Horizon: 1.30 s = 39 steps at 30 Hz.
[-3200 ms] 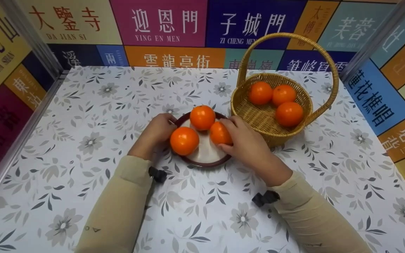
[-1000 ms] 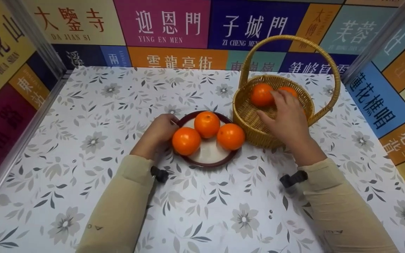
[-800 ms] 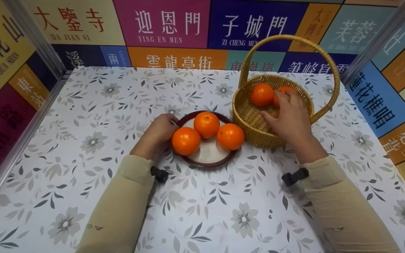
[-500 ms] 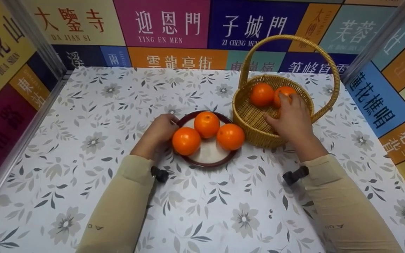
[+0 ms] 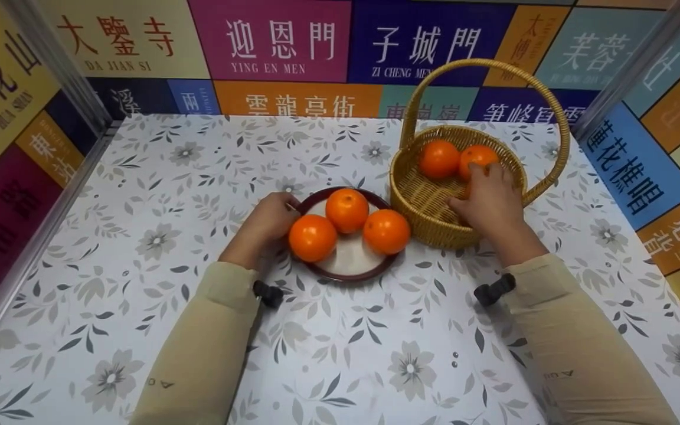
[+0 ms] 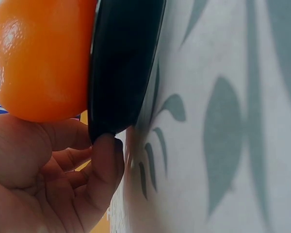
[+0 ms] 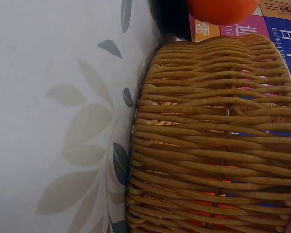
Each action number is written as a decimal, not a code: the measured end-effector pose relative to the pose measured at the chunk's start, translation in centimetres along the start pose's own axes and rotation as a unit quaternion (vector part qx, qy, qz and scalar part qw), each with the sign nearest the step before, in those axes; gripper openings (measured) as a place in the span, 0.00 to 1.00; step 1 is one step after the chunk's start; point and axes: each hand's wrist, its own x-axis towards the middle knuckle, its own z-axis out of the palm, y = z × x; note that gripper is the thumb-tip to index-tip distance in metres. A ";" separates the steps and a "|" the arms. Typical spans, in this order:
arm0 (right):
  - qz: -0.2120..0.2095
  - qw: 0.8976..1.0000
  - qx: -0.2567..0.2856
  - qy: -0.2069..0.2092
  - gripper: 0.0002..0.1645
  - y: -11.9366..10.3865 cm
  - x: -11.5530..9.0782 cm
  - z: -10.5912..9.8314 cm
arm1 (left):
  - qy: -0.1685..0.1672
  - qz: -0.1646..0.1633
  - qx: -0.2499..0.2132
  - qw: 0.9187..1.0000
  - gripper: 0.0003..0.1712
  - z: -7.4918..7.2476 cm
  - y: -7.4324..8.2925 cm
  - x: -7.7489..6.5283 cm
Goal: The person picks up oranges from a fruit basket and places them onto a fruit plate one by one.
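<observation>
My left hand [image 5: 270,218] pinches the left rim of a dark-edged plate [image 5: 352,276] with a pale middle. The left wrist view shows thumb and finger [image 6: 105,162] on the dark rim [image 6: 126,63], an orange just above. On the plate sit three oranges, at the left [image 5: 313,238], back [image 5: 347,210] and right [image 5: 386,231]. My right hand [image 5: 496,203] reaches into a wicker basket [image 5: 452,230], thumb and fingers curled round an orange [image 5: 468,189] it mostly hides. Two more oranges lie behind, at the left [image 5: 440,159] and right [image 5: 479,158]. In the right wrist view the basket wall [image 7: 213,131] covers the fingers.
A tall arched basket handle [image 5: 561,118] rises over the basket's right side. The basket stands close to the plate's right edge. Floral cloth [image 5: 340,354] covers the table. Panels printed with characters [image 5: 269,41] border the back and sides.
The third orange now rests on the plate's right side, released by my right hand. That hand has moved right into the basket and settled lower over an orange there. My left hand stays on the rim.
</observation>
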 end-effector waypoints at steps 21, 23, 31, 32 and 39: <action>0.013 0.999 -0.021 -0.036 0.42 -0.1 0.3 -0.1 | -0.004 -0.016 -0.010 1.000 0.15 0.0 0.1 0.0; 0.011 0.999 -0.020 -0.033 0.42 -0.1 0.2 -0.1 | -0.003 -0.015 -0.006 1.000 0.16 0.0 0.1 0.0; 0.017 0.999 -0.017 -0.039 0.43 -0.1 0.3 -0.2 | -0.005 -0.017 -0.004 1.000 0.16 0.0 0.1 0.1; 0.017 0.999 -0.017 -0.039 0.43 -0.1 0.3 -0.2 | -0.006 -0.017 -0.003 1.000 0.16 0.0 0.1 0.1; 0.019 0.999 -0.013 -0.037 0.43 -0.1 0.3 -0.2 | 0.003 -0.008 -0.005 1.000 0.16 0.0 0.1 -0.1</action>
